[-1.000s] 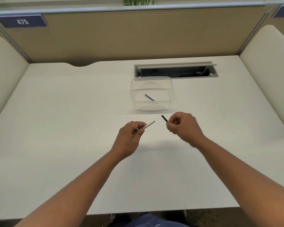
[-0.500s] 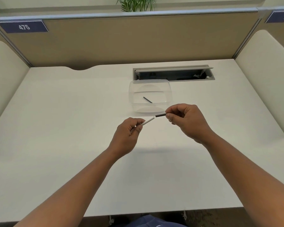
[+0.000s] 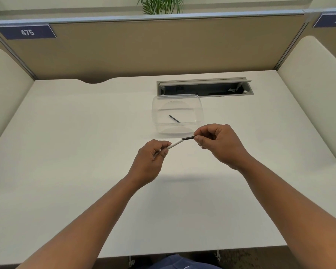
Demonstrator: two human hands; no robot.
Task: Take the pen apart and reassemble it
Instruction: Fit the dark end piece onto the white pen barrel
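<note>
Head view: just in front of the clear tub (image 3: 177, 115), the left hand (image 3: 150, 160) is pinched on the white barrel (image 3: 175, 144) and the right hand (image 3: 218, 143) on the black piece (image 3: 188, 138), ends touching above the surface (image 3: 66, 152). Looks light, stiff, probably slick, so grip it close to the joint.

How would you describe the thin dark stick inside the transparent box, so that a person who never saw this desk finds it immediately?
On the white desk, just in front of the grey cable hatch, stands a clear plastic container. The thin dark stick lies slanted on its bottom, alone. Unlike the white barrel and black piece held in the hands, nobody touches it.
</note>
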